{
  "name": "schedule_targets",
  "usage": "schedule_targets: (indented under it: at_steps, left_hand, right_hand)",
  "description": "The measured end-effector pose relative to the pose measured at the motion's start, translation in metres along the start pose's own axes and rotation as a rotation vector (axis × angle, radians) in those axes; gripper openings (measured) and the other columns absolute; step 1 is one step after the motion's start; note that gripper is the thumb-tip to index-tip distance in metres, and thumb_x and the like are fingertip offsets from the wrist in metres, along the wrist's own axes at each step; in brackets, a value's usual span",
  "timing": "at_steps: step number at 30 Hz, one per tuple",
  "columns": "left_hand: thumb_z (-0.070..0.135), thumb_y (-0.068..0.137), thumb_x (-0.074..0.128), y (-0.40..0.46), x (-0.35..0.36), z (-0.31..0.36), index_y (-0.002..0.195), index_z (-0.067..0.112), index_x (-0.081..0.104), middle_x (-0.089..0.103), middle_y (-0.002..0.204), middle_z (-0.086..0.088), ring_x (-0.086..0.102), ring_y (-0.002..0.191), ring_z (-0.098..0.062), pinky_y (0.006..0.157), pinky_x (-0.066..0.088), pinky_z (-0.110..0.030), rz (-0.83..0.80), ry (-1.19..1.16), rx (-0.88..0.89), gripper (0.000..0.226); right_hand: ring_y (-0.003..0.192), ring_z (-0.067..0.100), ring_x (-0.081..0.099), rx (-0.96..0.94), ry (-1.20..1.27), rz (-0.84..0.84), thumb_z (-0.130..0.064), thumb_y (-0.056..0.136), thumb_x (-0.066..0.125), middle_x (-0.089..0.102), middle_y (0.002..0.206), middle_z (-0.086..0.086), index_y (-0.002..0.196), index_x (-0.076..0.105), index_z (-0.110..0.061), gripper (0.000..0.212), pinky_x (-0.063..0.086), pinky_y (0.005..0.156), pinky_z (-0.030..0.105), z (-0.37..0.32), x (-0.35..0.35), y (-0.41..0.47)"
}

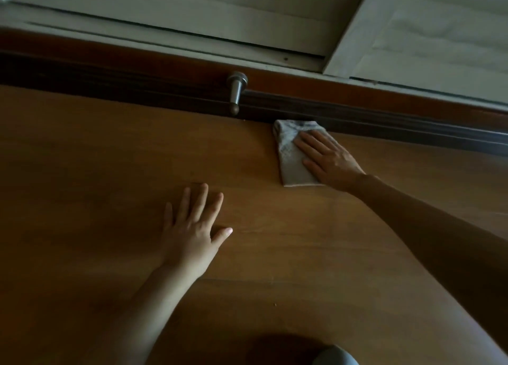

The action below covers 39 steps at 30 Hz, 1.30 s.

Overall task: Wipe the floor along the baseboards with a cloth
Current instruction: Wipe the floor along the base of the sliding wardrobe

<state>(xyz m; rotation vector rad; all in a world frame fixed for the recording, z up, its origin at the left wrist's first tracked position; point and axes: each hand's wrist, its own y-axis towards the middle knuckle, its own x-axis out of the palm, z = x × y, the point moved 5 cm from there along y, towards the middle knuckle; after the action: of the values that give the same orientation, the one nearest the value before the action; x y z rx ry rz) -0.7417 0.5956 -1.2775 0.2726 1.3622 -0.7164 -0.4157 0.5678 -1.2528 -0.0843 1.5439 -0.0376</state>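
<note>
Right hand [328, 157] flat, fingers spread, pressing the folded cloth [292, 155] against the baseboard [384, 122]; left hand [192, 227] open, bracing on the floor [82, 172]. Door stopper [235, 91] just beyond; mid-wipe, I'd judge, baseboard remaining both ways.

We see an orange-brown wood-grain floor [96, 158] and, at twelve o'clock, a dark brown baseboard [137, 89] under a reddish-brown strip. The doorstop [235, 89] is silver; at two o'clock the cloth [291, 155] is grey with pale mottled patterning.
</note>
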Motion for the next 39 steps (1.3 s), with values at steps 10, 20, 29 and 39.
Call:
schedule_targets:
  at_steps: [10,20,29,39]
  left_hand:
    - [0.068,0.085,0.029,0.0,0.004,0.001,0.145,0.031,0.042,0.03,0.157,-0.002,0.028,0.143,-0.033,0.109,0.027,-0.062,0.076,0.028,0.039,0.072]
    - [0.065,0.085,0.032,-0.002,0.002,0.003,0.143,0.029,0.046,0.034,0.156,-0.003,0.031,0.142,-0.034,0.111,0.015,-0.055,0.177,0.015,0.05,0.07]
    - [0.059,0.087,0.055,-0.003,0.001,0.001,0.144,0.026,0.045,0.033,0.156,-0.007,0.031,0.142,-0.036,0.111,0.025,-0.058,0.162,0.023,0.069,0.067]
    - [0.058,0.088,0.043,-0.036,-0.029,-0.087,0.141,0.02,0.05,0.038,0.153,-0.012,0.034,0.138,-0.041,0.108,0.025,-0.064,0.229,-0.004,-0.235,0.065]
  right_hand:
    - [0.145,0.023,0.024,-0.19,0.015,0.053,-0.046,0.101,0.019,0.034,0.155,0.006,0.151,0.03,-0.02,0.057,0.009,0.12,0.035,-0.125,-0.01,0.117]
    - [0.142,0.025,0.031,-0.149,0.011,0.06,-0.044,0.104,0.018,0.04,0.15,0.009,0.149,0.033,-0.016,0.056,0.024,0.118,0.044,-0.066,-0.002,0.068]
    - [0.146,0.023,0.023,-0.236,0.001,-0.018,-0.052,0.101,0.012,0.032,0.155,0.007,0.151,0.028,-0.018,0.062,0.02,0.119,0.042,-0.161,-0.008,0.152]
    - [0.148,0.023,0.012,-0.041,-0.021,-0.017,-0.05,0.099,0.012,0.022,0.159,0.005,0.153,0.02,-0.022,0.062,0.001,0.121,0.035,-0.155,-0.005,0.123]
